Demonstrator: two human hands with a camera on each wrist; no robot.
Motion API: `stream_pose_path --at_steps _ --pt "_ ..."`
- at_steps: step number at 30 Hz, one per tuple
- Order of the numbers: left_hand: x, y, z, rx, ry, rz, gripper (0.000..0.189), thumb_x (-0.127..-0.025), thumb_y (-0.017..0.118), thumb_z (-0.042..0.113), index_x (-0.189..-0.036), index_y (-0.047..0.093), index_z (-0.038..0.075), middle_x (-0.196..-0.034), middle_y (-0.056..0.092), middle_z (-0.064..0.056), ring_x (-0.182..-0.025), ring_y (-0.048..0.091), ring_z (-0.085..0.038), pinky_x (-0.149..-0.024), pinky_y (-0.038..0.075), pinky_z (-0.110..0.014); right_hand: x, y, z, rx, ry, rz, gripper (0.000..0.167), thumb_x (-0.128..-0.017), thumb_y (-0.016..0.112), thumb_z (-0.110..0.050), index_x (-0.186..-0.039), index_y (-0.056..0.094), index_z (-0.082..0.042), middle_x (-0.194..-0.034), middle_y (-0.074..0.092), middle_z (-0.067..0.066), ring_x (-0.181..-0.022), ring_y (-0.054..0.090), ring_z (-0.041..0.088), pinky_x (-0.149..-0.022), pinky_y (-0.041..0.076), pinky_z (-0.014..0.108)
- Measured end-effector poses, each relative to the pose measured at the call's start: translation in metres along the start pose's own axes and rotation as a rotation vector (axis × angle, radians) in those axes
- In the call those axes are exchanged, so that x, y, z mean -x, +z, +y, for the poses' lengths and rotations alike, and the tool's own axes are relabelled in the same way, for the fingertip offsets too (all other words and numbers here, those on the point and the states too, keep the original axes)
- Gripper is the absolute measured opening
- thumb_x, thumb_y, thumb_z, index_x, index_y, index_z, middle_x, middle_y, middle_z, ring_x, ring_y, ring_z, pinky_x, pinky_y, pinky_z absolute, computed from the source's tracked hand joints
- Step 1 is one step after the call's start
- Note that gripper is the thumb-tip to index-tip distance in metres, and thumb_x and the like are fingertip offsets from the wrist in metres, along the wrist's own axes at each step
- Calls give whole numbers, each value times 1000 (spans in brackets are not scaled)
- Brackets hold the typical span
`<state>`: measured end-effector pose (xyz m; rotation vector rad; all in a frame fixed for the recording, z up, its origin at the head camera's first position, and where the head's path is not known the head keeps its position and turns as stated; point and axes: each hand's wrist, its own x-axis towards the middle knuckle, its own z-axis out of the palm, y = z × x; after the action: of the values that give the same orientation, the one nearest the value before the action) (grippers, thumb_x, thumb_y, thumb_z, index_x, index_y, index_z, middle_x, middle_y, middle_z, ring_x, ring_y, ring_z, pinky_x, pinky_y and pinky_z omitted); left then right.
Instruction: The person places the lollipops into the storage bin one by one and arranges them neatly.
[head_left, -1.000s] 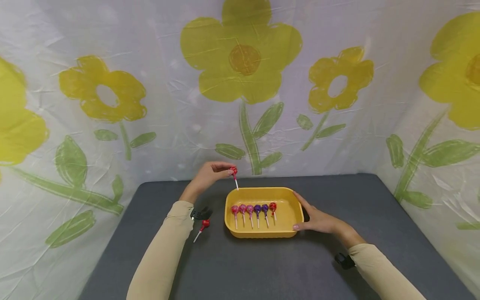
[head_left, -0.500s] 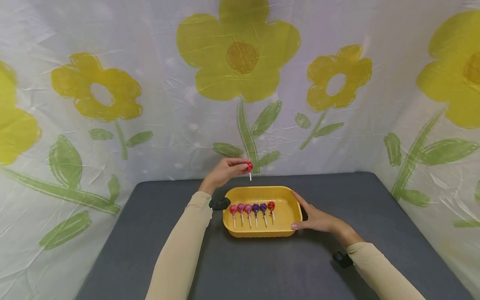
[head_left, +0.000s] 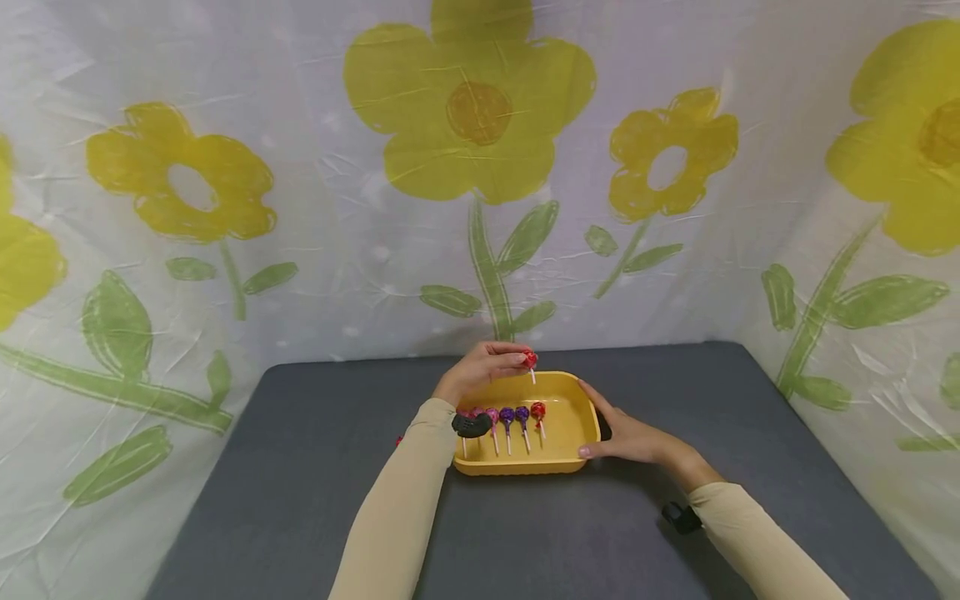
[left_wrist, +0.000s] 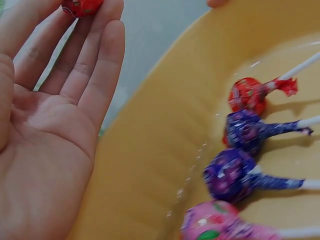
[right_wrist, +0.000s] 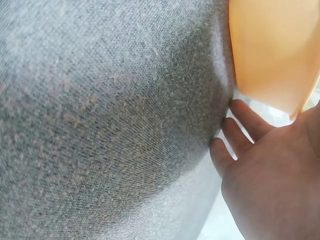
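My left hand (head_left: 483, 369) pinches a red-wrapped lollipop (head_left: 529, 359) by its candy head, above the tray's back rim, its white stick pointing down. In the left wrist view, only part of that red wrapper shows at the fingertips. Below stands a yellow tray (head_left: 573, 425) with a row of lollipops: pink ones (head_left: 492, 415) at left, partly behind my left wrist, then two purple ones (head_left: 522, 414), then a red one (head_left: 537, 410). My right hand (head_left: 637, 437) rests against the tray's right end, thumb at the front rim and fingers spread fairly straight toward the back corner.
Another red lollipop (head_left: 399, 440) lies on the dark grey table (head_left: 300, 467) left of the tray, mostly hidden by my left sleeve. A flower-printed curtain (head_left: 337, 250) hangs behind the table. Black bands sit on both wrists.
My left hand has carried the red lollipop rightward, first up and then lower, over the tray's back rim. My left forearm now covers the loose lollipop. My right hand stays at the tray.
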<state>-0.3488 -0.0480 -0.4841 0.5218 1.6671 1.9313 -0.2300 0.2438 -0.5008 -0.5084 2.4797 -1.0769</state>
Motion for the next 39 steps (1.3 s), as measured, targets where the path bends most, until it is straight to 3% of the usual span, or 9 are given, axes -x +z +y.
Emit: stream_pose_path --at_steps 6,15,25,30,39 --pt "-3 10 -6 34 -36 -18 37 -98 59 5 -133 59 -5 -113 74 -5 -98 73 -12 -112 37 -57 0 0 -3 1 14 -9 115 -83 77 -47 -159 -9 -33 -168 0 18 -152 8 48 -114 19 72" --pt "2 21 -4 -35 -46 -43 36 -97 60 7 -131 62 -2 -125 70 -14 -102 72 -13 -110 40 -54 1 0 -1 4 11 -2 114 -85 76 -44 -159 -9 -32 -168 -1 18 -152 8 48 -114 18 73" --pt "4 26 -14 -58 -110 -74 34 -95 63 6 -128 64 -2 -120 73 -11 -111 71 -24 -106 45 -51 2 0 -3 -8 15 -15 114 -84 76 -45 -159 -9 -31 -167 -1 19 -152 7 49 -113 18 73" --pt "3 30 -17 -85 -78 -103 33 -96 62 4 -128 62 -5 -115 74 -8 -116 67 -34 -104 47 -49 2 0 -3 -6 13 -12 114 -85 76 -43 -160 -8 -30 -168 -1 18 -152 7 48 -114 18 73" --pt "3 35 -17 -212 -61 -135 33 -96 63 9 -128 65 1 -116 74 -8 -96 70 -8 -101 52 -42 1 0 -2 -14 14 -15 113 -86 75 -41 -159 -9 -30 -168 -4 17 -153 5 47 -114 15 74"
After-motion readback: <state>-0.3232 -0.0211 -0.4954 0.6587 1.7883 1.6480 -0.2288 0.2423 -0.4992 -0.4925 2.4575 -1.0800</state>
